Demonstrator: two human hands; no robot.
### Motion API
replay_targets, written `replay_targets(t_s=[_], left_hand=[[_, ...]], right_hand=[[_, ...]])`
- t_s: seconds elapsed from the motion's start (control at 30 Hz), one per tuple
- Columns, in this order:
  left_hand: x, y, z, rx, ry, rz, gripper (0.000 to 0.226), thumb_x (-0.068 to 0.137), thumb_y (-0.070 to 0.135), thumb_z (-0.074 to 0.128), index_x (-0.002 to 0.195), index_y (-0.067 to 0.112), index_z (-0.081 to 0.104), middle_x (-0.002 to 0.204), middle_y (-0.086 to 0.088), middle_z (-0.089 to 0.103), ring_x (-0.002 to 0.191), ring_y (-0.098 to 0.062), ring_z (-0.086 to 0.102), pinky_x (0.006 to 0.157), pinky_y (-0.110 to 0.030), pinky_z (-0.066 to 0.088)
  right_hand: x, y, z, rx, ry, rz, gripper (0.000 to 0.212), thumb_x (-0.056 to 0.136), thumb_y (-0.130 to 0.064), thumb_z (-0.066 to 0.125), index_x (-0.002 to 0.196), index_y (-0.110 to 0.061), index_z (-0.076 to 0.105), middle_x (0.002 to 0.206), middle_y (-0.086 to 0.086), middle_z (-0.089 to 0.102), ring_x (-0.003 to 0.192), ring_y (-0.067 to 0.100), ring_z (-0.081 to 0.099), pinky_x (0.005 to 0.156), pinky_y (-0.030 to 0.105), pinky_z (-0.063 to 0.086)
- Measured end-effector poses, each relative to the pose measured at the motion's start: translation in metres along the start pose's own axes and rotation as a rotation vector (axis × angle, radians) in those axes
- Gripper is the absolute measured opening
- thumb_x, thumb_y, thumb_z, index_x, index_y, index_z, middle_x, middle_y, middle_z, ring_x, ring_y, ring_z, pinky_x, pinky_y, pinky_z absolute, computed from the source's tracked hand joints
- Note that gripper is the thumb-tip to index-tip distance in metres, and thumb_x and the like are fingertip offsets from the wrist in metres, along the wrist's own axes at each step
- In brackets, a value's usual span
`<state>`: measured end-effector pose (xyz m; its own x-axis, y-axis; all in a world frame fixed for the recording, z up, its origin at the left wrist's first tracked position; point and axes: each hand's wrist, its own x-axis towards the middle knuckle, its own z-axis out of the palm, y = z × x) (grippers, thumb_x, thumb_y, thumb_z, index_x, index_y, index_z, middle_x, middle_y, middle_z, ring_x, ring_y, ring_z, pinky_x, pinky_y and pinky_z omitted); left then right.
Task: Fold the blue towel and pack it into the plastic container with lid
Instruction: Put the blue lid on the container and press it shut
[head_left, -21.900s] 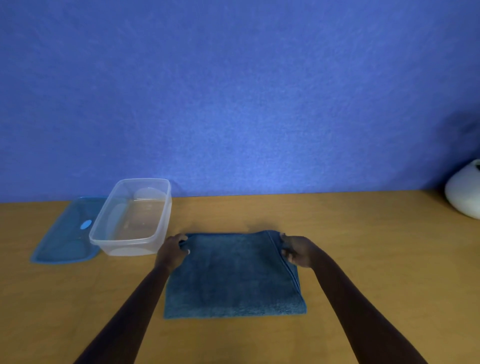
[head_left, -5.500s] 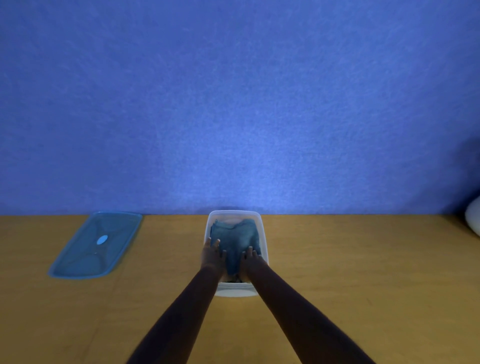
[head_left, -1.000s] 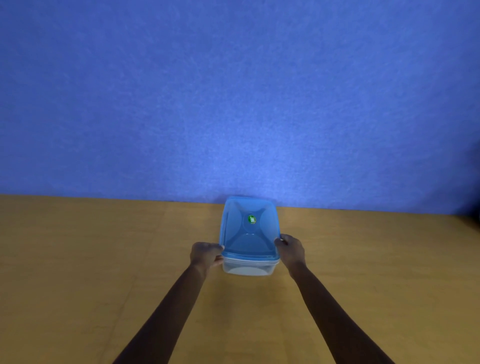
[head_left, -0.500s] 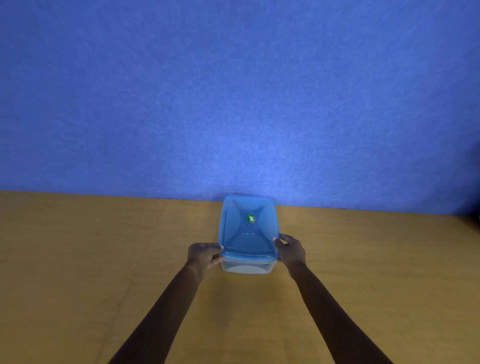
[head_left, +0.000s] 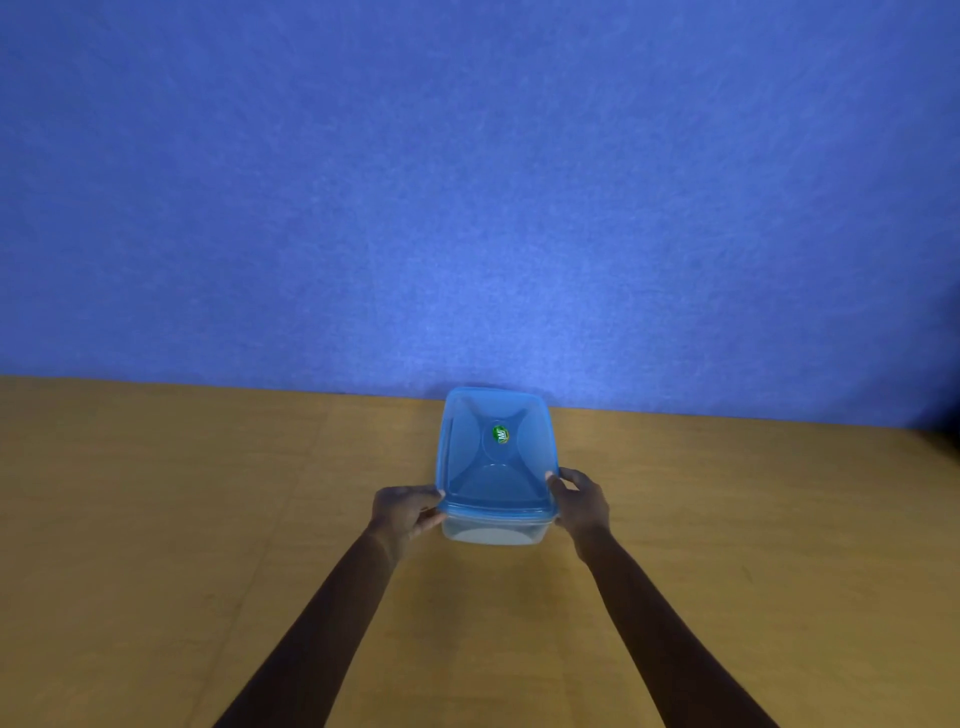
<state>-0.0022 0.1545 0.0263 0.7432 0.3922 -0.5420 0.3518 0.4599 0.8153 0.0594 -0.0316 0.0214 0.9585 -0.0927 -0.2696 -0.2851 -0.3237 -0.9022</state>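
Note:
The clear plastic container (head_left: 493, 532) stands on the wooden table near the wall, lengthwise away from me. Its translucent blue lid (head_left: 496, 457), with a small green sticker at the middle, lies on top of it. My left hand (head_left: 408, 514) grips the near left corner of the lid and container rim. My right hand (head_left: 579, 501) grips the near right corner, thumb on the lid's edge. The blue towel is hidden under the lid.
The wooden table (head_left: 182, 519) stretches wide on both sides of the container. A blue wall (head_left: 467, 208) rises right behind the container's far end. A dark shape shows at the far right edge.
The container and both hands have stayed almost in place over the last second. The fingers shifted slightly at the lid's near corners.

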Motion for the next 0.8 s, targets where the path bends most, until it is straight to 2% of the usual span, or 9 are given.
replay_targets(t_s=[0.1,0.23,0.3,0.37,0.5,0.57,0.67,0.7,0.8], left_hand=[[-0.002,-0.001,0.001,0.084,0.039,-0.019,0.021,0.085,-0.004,0.060,0.066,0.004,0.058,0.066,-0.012,0.055,0.057,-0.019,0.051,0.038,-0.017,0.052],[-0.004,-0.002,0.004,0.162,0.005,-0.029,0.024,0.089,0.000,0.055,0.066,0.004,0.052,0.066,-0.013,0.052,0.055,-0.019,0.053,0.051,-0.026,0.050],[-0.003,0.000,0.007,0.184,0.033,-0.004,0.028,0.090,-0.006,0.050,0.063,0.003,0.049,0.065,-0.013,0.051,0.049,-0.021,0.056,0.041,-0.023,0.052],[-0.003,0.000,0.007,0.180,0.050,0.004,0.029,0.090,-0.009,0.048,0.062,0.003,0.049,0.065,-0.013,0.050,0.054,-0.022,0.051,0.034,-0.018,0.049],[-0.001,-0.004,0.002,0.145,0.011,-0.058,0.024,0.089,-0.008,0.049,0.068,0.001,0.053,0.069,-0.014,0.052,0.061,-0.020,0.050,0.065,-0.033,0.052],[0.002,-0.003,0.002,0.152,0.015,-0.062,0.024,0.089,-0.009,0.049,0.067,0.000,0.053,0.069,-0.015,0.052,0.061,-0.021,0.050,0.071,-0.037,0.050],[0.002,-0.002,0.003,0.165,0.010,-0.052,0.022,0.089,-0.009,0.049,0.068,-0.001,0.053,0.070,-0.016,0.052,0.061,-0.021,0.050,0.082,-0.041,0.048],[0.003,-0.003,0.003,0.174,0.008,-0.052,0.022,0.089,-0.008,0.049,0.068,-0.001,0.053,0.070,-0.016,0.052,0.061,-0.021,0.050,0.083,-0.041,0.048],[0.004,-0.004,0.003,0.179,0.018,-0.047,0.025,0.089,-0.008,0.048,0.066,-0.001,0.053,0.069,-0.015,0.052,0.060,-0.020,0.049,0.082,-0.040,0.049]], right_hand=[[0.002,0.001,-0.001,0.000,0.003,0.019,0.040,0.092,-0.026,0.056,0.124,-0.002,0.058,0.124,0.019,0.061,0.111,0.033,0.061,0.095,0.049,0.052],[0.006,0.004,0.000,-0.002,-0.003,0.040,0.039,0.091,-0.027,0.057,0.115,0.003,0.063,0.111,0.019,0.067,0.098,0.029,0.064,0.091,0.044,0.054],[0.007,0.005,0.000,-0.016,-0.004,0.031,0.038,0.091,-0.028,0.057,0.110,0.004,0.066,0.101,0.017,0.068,0.087,0.024,0.061,0.083,0.039,0.053],[0.009,0.006,0.000,-0.025,-0.007,0.023,0.038,0.091,-0.029,0.056,0.106,0.004,0.067,0.097,0.017,0.067,0.084,0.024,0.059,0.079,0.037,0.052],[0.014,0.008,0.001,0.023,-0.022,0.069,0.036,0.089,-0.028,0.059,0.093,0.007,0.067,0.099,0.025,0.068,0.092,0.036,0.064,0.089,0.045,0.053],[0.016,0.007,0.001,0.054,-0.020,0.118,0.038,0.088,-0.026,0.061,0.095,0.011,0.066,0.104,0.028,0.067,0.101,0.040,0.064,0.095,0.054,0.050],[0.019,0.006,0.001,0.130,-0.040,0.187,0.039,0.088,-0.022,0.063,0.104,0.013,0.062,0.108,0.028,0.066,0.100,0.037,0.064,0.094,0.049,0.052],[0.019,0.005,0.001,0.157,-0.044,0.214,0.040,0.087,-0.021,0.063,0.108,0.014,0.061,0.107,0.027,0.065,0.097,0.036,0.064,0.090,0.046,0.054],[0.019,0.004,0.001,0.202,-0.038,0.269,0.041,0.087,-0.015,0.064,0.112,0.016,0.058,0.094,0.022,0.061,0.085,0.030,0.059,0.063,0.032,0.052]])
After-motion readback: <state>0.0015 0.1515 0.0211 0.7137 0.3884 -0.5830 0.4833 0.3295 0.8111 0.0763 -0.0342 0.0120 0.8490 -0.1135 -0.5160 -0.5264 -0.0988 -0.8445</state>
